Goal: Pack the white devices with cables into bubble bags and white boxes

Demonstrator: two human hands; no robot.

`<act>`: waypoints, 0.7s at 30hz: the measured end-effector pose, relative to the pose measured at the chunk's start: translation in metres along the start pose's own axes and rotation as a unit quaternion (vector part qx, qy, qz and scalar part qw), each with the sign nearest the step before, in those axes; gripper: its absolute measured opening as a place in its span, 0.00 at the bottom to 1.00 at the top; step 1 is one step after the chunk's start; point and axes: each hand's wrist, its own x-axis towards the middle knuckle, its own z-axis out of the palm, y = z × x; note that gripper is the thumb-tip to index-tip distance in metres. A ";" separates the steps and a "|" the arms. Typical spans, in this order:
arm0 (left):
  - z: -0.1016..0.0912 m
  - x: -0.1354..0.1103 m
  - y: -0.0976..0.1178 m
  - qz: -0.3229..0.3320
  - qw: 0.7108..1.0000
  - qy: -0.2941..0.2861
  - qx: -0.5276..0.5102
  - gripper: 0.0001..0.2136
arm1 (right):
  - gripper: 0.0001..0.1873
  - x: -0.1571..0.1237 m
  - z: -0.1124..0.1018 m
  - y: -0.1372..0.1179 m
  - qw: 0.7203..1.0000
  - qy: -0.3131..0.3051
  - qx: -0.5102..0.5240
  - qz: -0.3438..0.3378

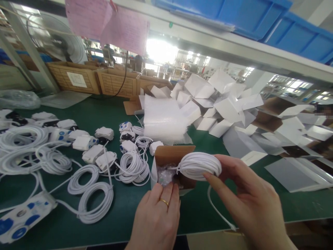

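Observation:
My right hand [249,198] grips a coiled white cable [199,166], pinched between thumb and fingers over the mouth of a small open cardboard box [173,154]. My left hand [157,217], with a gold ring on one finger, holds the near side of that box, fingertips at its opening. Something wrapped in clear plastic [165,175] lies inside the box. A loose length of the cable [218,211] trails down to the table's front edge.
Several white power strips with coiled cords [91,152] lie across the green table [78,114] to the left. Beyond the box stands a stack of clear bags [163,119] and a heap of folded white boxes [229,104]. Brown cartons [114,81] line the back.

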 end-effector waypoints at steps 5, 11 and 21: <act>-0.007 0.003 -0.007 0.003 1.000 -0.016 0.014 0.19 | 0.10 0.018 -0.006 -0.013 0.995 -0.015 -0.029 -0.096; -0.004 0.003 -0.011 0.008 1.000 0.012 -0.011 0.17 | 0.08 0.028 -0.007 -0.018 0.996 -0.063 0.034 -0.060; -0.023 0.001 -0.021 -0.053 0.986 0.119 -0.105 0.09 | 0.13 0.013 0.010 -0.008 0.973 -0.159 0.165 -0.034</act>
